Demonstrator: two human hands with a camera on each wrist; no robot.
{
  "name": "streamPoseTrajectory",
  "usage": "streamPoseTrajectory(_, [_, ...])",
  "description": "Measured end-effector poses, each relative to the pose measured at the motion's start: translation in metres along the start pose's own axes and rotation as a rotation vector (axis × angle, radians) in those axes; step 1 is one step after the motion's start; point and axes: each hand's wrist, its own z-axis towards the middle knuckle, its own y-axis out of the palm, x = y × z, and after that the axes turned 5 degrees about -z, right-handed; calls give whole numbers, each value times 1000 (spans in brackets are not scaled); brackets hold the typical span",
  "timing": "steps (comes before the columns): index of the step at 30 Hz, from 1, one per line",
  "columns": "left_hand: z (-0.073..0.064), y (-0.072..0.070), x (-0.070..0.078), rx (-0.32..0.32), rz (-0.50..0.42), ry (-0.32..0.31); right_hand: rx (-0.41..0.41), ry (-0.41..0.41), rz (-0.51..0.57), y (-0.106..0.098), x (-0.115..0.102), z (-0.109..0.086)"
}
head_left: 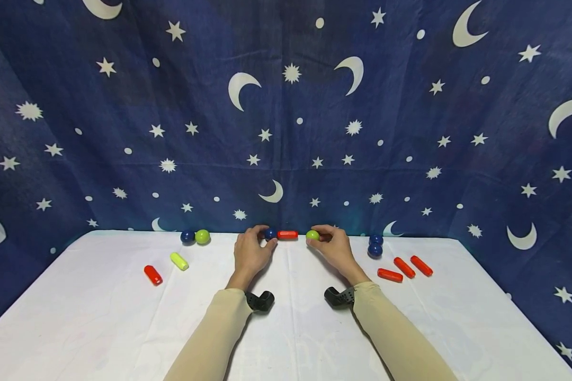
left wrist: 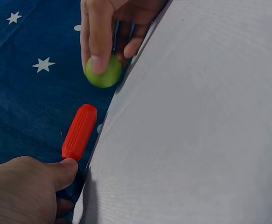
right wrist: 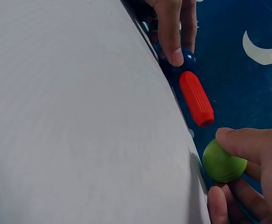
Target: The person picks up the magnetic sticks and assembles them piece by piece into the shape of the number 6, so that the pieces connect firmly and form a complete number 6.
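At the back edge of the table, my left hand [head_left: 251, 255] pinches a dark blue ball [head_left: 270, 234] between thumb and fingers. From this ball a red grooved rod [head_left: 287, 235] points right, its near end against the ball in the right wrist view. A green ball [right wrist: 223, 162] is gripped by the thumb and fingers of my right hand [head_left: 337, 251]. A gap separates the green ball from the rod's free end. In the left wrist view the left hand hides the blue ball.
To the left lie another blue ball [head_left: 187, 237], a green ball [head_left: 202, 236], a yellow-green rod [head_left: 179, 261] and a red rod [head_left: 153, 275]. On the right are two blue balls [head_left: 375, 250] and three red rods [head_left: 404, 267]. A star-patterned cloth [head_left: 305, 143] hangs behind the white table [head_left: 100, 317].
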Motion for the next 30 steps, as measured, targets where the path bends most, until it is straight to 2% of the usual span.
streamPoseTrajectory(12, [-1, 0, 1, 13, 11, 41, 30, 12, 5, 15, -5, 4])
streamPoseTrajectory(30, [-1, -2, 2, 9, 6, 26, 31, -3, -16, 18, -6, 4])
